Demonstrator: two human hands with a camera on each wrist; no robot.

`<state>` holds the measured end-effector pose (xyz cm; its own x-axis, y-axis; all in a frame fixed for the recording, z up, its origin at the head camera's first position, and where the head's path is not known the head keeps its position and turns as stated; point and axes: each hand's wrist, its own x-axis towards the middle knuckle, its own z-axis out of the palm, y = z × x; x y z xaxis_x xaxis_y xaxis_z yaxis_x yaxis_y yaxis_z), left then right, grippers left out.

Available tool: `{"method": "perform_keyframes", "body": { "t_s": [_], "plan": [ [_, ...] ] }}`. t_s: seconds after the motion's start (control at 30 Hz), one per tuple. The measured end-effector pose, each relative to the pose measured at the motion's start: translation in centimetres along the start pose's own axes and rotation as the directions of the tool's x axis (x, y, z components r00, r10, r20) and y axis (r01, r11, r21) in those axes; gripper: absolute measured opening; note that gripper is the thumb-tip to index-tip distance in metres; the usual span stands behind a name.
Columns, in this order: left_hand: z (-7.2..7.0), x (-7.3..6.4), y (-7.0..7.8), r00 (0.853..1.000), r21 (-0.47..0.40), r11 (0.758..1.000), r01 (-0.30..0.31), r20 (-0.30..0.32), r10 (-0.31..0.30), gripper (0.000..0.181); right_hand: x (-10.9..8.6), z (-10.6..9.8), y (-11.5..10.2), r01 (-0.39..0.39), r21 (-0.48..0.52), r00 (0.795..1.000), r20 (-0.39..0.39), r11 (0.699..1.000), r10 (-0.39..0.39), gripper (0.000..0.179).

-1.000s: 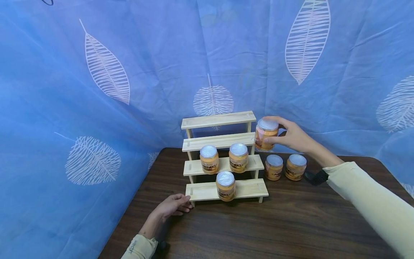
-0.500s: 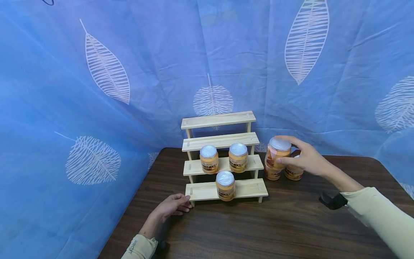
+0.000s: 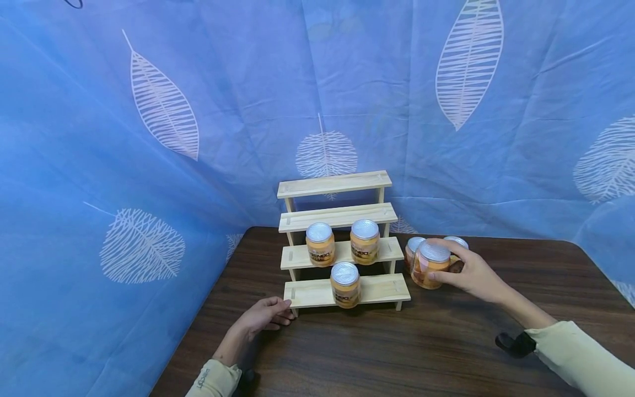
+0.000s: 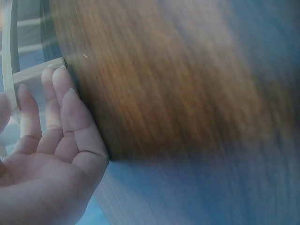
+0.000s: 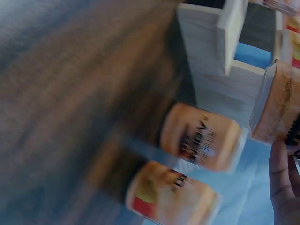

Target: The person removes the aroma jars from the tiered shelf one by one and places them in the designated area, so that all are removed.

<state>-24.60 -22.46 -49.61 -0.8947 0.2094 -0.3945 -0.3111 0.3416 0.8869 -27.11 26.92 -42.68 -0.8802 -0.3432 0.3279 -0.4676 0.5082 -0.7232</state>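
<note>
My right hand (image 3: 468, 273) grips an orange-labelled jar (image 3: 428, 270) with a silvery lid, thumb in front and fingers behind. The jar is upright, just in front of two similar jars on the table; whether it touches the tabletop I cannot tell. In the right wrist view that jar (image 5: 281, 103) sits at the right edge with a finger against it. At the lower left, my left hand (image 3: 265, 317) pinches the left end of a stepped wooden shelf (image 3: 310, 294), thumb on top of the lowest step. The left wrist view shows its fingertips (image 4: 60, 75) against the shelf's leg.
Two jars stand on the second step, a left jar (image 3: 320, 244) and a right jar (image 3: 364, 241). One jar (image 3: 345, 284) is on the lowest step. Behind the held jar, a left jar (image 3: 410, 253) and a right jar (image 3: 457, 242) are partly hidden. A blue curtain (image 3: 238, 138) hangs behind the dark table (image 3: 357, 353).
My right hand has carried the jar away from the upper shelf, rightward and then down in front of the two table jars. The left hand stays at the shelf.
</note>
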Motion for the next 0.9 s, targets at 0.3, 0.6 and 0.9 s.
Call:
{"method": "perform_keyframes", "body": {
  "t_s": [0.3,0.6,0.9],
  "plan": [
    [-0.1,0.0,0.1,1.000,0.008,1.000,0.009,-0.007,-0.009,0.036,-1.8,2.3,2.3,-0.010,0.041,1.000,-0.017,0.999,0.010,0.069],
    [0.0,-0.2,0.2,1.000,0.013,1.000,0.010,-0.018,-0.010,0.037,-2.7,3.6,4.2,-0.019,0.006,0.997,-0.071,1.000,0.019,0.068],
    [-0.1,0.0,0.1,1.000,0.003,1.000,0.006,0.002,-0.006,0.035,-3.0,4.3,5.2,-0.057,-0.045,0.995,-0.079,0.997,0.053,0.069]
  ]
}}
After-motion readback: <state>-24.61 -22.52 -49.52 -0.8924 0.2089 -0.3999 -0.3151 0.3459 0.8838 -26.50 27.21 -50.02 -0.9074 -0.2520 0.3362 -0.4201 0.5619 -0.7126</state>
